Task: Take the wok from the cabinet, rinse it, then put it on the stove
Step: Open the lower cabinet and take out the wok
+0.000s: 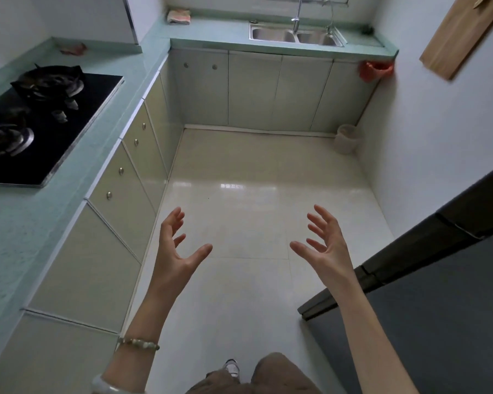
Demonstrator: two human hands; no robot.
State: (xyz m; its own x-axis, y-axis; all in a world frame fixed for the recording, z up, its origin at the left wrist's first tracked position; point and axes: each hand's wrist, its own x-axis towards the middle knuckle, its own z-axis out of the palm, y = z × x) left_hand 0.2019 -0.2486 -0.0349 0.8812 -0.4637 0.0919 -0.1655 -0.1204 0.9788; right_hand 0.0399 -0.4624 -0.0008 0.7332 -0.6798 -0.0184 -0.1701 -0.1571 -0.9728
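1. Low in the view, toward 6 o'clock, two bare arms reach forward over the floor [254, 172]. The left grip [177, 251] at 7 o'clock and the right grip [325, 245] at 5 o'clock are both released, fingers spread, palms turned toward each other, grasping nothing.
2. The wok is nowhere in sight. Every door shows closed, on the side cabinets [120, 191] under the counter [17, 237] at 8 to 9 o'clock and on the far cabinets [254, 89] at 12 o'clock below the sink [271, 34]. The wok is presumably behind one of these doors; which one cannot be told.
3. The stove [69, 109], a black glass top with two burners, is set into the counter at 9 to 10 o'clock and carries no pan. The double sink sits at 12 to 1 o'clock with its faucet [298, 12] above it.
4. By my reading, the task stands at its very first step: fetching the wok is not yet begun, with rinsing and placing still ahead.
5. The next move calls for choosing a door, bending down and pulling a knob with one grip, leaving the other free for the wok. A dark refrigerator [439, 280] close at 4 o'clock narrows the room to manoeuvre.
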